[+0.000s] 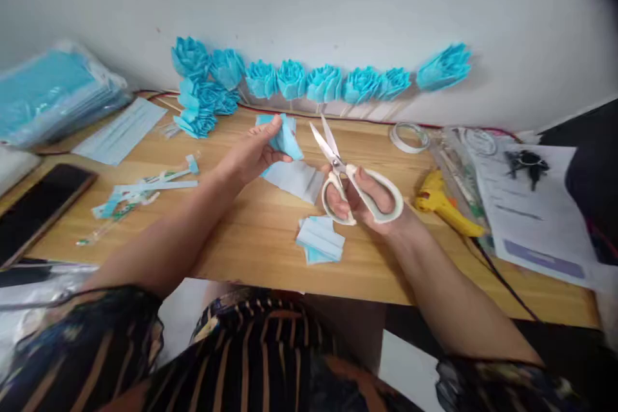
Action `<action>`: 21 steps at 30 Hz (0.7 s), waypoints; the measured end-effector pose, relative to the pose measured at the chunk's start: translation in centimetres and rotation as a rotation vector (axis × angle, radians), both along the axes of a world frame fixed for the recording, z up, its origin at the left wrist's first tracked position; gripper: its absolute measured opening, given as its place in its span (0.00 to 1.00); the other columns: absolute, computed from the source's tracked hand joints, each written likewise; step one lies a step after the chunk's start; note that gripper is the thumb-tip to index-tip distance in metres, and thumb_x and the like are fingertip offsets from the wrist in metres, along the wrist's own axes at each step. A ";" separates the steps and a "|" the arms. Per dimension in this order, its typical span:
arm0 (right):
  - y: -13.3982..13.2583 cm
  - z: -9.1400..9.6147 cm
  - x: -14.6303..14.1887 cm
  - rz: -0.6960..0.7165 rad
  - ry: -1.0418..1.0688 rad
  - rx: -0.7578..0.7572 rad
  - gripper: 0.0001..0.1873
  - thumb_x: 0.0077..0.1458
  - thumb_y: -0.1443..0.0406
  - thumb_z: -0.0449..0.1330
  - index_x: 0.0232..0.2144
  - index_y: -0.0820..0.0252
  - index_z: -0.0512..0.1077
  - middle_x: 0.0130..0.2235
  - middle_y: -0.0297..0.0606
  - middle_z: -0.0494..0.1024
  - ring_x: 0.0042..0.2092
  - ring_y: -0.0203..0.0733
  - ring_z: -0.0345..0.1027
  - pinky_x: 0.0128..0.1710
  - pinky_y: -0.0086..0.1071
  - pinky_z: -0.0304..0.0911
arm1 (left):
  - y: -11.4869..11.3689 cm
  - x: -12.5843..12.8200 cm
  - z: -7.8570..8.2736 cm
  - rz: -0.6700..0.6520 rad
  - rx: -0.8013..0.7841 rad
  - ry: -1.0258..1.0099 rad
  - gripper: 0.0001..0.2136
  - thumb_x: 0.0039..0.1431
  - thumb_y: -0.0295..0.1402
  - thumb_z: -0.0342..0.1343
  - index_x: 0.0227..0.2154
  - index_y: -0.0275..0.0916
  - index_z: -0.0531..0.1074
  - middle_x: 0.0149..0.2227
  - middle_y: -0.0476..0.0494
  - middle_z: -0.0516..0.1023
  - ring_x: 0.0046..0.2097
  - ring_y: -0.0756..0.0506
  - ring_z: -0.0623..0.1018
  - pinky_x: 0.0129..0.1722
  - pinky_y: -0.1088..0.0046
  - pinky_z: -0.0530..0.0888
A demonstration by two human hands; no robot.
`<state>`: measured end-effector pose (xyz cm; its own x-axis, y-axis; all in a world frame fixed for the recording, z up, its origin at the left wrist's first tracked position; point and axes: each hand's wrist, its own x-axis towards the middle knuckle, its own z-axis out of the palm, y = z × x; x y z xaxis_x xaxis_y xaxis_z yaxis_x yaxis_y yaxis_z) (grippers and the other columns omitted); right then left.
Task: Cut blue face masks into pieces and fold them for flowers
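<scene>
Between the thumb and fingers of my left hand (258, 151) is a piece of thin blue fabric (288, 138), like cut face-mask material. My right hand (374, 196) has its fingers through the loops of white-handled scissors (338, 170). The blades are parted and point up and away, a short gap to the right of the blue piece. Below both hands, a pale flat sheet (294, 180) lies on the wooden table (232, 251). Nearer the front edge rests a small stack of cut blue and white pieces (321, 239).
Blue handmade flowers (292, 79) line the wall. At left are a pack of blue masks (53, 87), a mask sheet (120, 132), cut strips (140, 190) and a phone (43, 209). At right are a tape roll (409, 137), a yellow glue gun (447, 203), keys (528, 164) and printed paper (535, 225).
</scene>
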<state>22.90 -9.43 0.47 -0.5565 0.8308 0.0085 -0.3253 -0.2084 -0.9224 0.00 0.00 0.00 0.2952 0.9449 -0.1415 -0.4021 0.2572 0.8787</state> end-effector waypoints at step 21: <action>0.0 -0.3 -0.2 0.030 -0.021 0.001 0.27 0.63 0.43 0.57 0.49 0.59 0.71 0.26 0.29 0.70 0.24 0.33 0.60 0.22 0.29 0.54 | -0.2 0.2 1.0 0.075 -0.021 -0.090 0.16 0.56 0.20 0.67 0.48 0.36 0.78 0.30 0.51 0.81 0.25 0.54 0.78 0.25 0.84 0.78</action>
